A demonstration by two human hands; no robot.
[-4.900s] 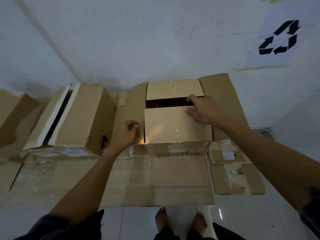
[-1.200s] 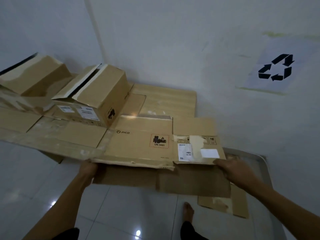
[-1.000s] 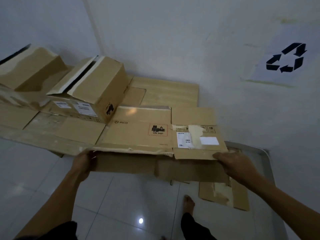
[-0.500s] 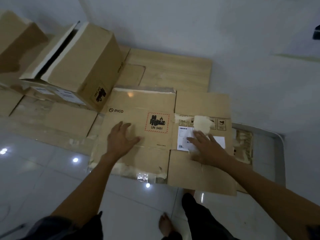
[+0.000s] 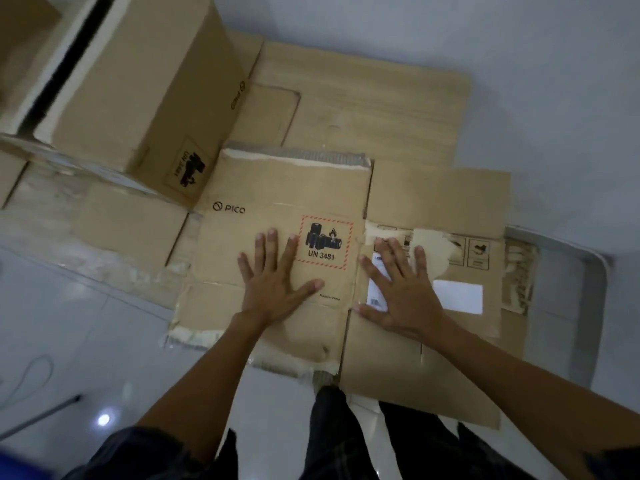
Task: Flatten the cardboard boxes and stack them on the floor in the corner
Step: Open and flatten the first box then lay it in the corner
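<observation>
The flattened box (image 5: pixel 284 192) is no longer held up by its edges. It now lies on the cardboard stack (image 5: pixel 363 98) on the floor (image 5: pixel 69 323), beside an unflattened box (image 5: pixel 145 81). The left hand (image 5: pixel 273 285) and right hand (image 5: pixel 401 296) press down on it, fingers (image 5: pixel 271 244) straight and spread, gripping nothing.

Your view is dim and cool, with one small glare spot (image 5: pixel 104 419) on the glossy floor (image 5: pixel 69 323) (a lamp mirrored in the tile). The upright box (image 5: pixel 138 81) at upper left is blurred, and lines bend toward the edges.
</observation>
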